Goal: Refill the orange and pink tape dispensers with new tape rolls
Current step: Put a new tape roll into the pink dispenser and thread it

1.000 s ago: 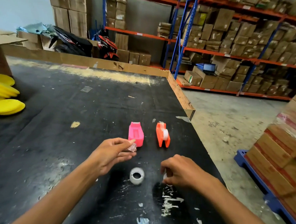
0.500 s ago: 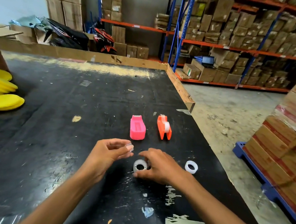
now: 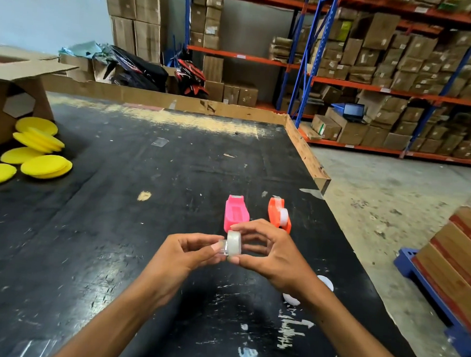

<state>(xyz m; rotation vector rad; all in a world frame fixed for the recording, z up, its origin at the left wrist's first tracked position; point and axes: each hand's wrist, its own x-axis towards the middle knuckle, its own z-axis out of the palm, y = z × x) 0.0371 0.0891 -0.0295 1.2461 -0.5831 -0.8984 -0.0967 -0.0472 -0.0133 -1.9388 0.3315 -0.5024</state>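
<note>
A pink tape dispenser (image 3: 236,213) lies on the black table (image 3: 130,226), its roll well showing no tape. Just right of it stands an orange dispenser (image 3: 278,214) with a white roll in it. My right hand (image 3: 272,254) grips a clear tape roll (image 3: 234,243) above the table, in front of the pink dispenser. My left hand (image 3: 187,254) pinches a small clear plastic core (image 3: 222,247) pressed against the roll's left side. A white ring (image 3: 326,282) lies on the table behind my right wrist, partly hidden.
Several yellow foam pads (image 3: 35,150) and an open cardboard box (image 3: 8,95) sit at the table's left. The table's right edge (image 3: 308,158) drops to a concrete floor. Stacked boxes on a blue pallet (image 3: 427,292) stand at the right; shelving fills the back.
My right hand picked the clear roll up off the table and raised it. My left hand brought the small clear piece against the roll. The white ring stayed on the table.
</note>
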